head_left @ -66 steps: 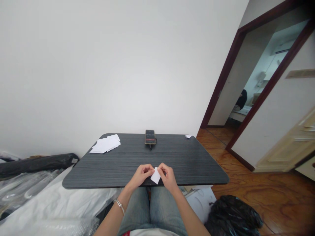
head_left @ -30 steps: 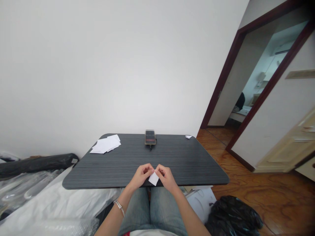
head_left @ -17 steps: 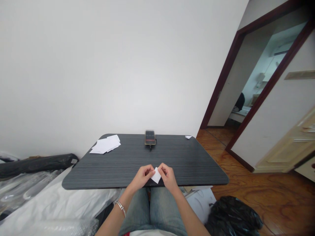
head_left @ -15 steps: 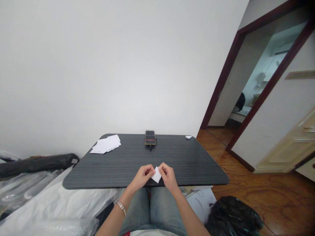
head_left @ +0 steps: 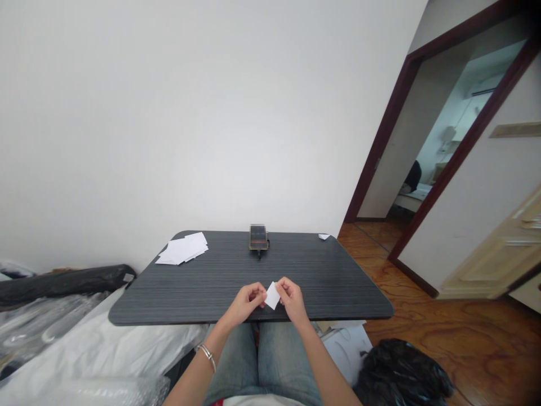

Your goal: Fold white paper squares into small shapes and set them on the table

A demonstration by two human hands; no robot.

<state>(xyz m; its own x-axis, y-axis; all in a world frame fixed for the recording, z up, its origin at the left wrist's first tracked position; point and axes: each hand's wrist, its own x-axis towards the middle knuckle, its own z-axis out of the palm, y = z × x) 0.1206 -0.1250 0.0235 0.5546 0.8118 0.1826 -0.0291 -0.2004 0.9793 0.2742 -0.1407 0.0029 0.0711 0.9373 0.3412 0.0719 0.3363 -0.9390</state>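
Small white four-sided paper piece by front edge of dark-grey streaked tabletop, pinched: L hand at left, R hand at upper right. Tabletop extends well past both. Far side: white paper sheets (L), dark rectangular device (ctr), folded white scrap (R).

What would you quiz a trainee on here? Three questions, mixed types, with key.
1. Multiple choice: what is between the fingertips of the left hand and the right hand?
A) a pen
B) a small piece of white paper
C) a plastic bottle
2. True or false: a silver bangle is worn on the right arm.
3. Fill in: on the table, the overlapping white sheets lie toward the far ____ corner, as the person sees it.

Key:
1. B.
2. False; the silver bangle is on the left arm.
3. Left.
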